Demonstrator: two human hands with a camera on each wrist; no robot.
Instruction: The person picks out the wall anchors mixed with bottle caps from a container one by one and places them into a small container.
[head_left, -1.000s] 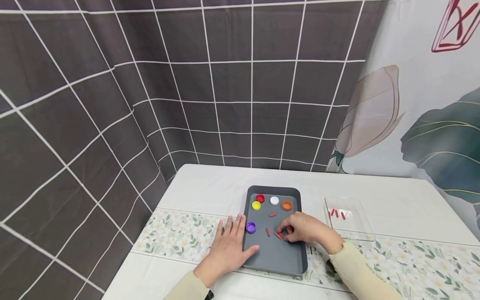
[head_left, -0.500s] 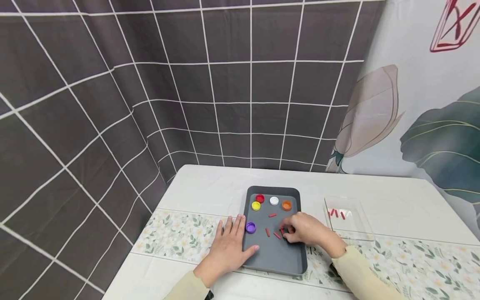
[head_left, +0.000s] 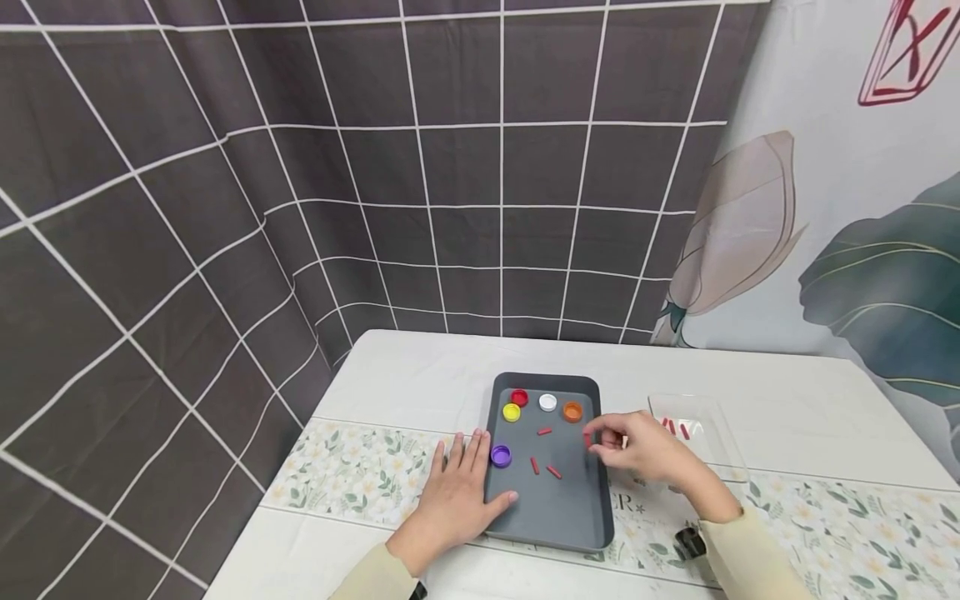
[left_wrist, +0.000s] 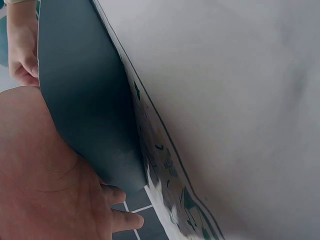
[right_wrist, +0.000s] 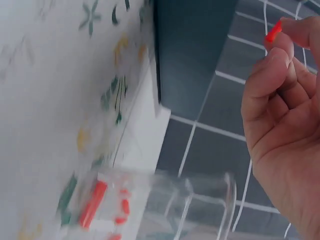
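Observation:
A grey tray (head_left: 558, 517) lies on the table and holds several coloured caps: red (head_left: 519, 397), white (head_left: 548, 402), orange (head_left: 573, 411), yellow (head_left: 512, 412) and purple (head_left: 501, 455). Three small red sticks (head_left: 554, 472) lie loose in the tray. My right hand (head_left: 637, 446) pinches one more red stick (right_wrist: 273, 31) over the tray's right edge. My left hand (head_left: 457, 492) rests flat on the table, fingers straight, thumb against the tray's left rim (left_wrist: 127, 165).
A clear plastic box (head_left: 693, 433) with a few red sticks (right_wrist: 93, 203) inside stands right of the tray. The floral runner (head_left: 352, 467) crosses the white table. Dark tiled backdrop stands behind and to the left.
My right hand has lifted off the tray floor with one red stick and moved right and back toward the clear box. The left hand has stayed put.

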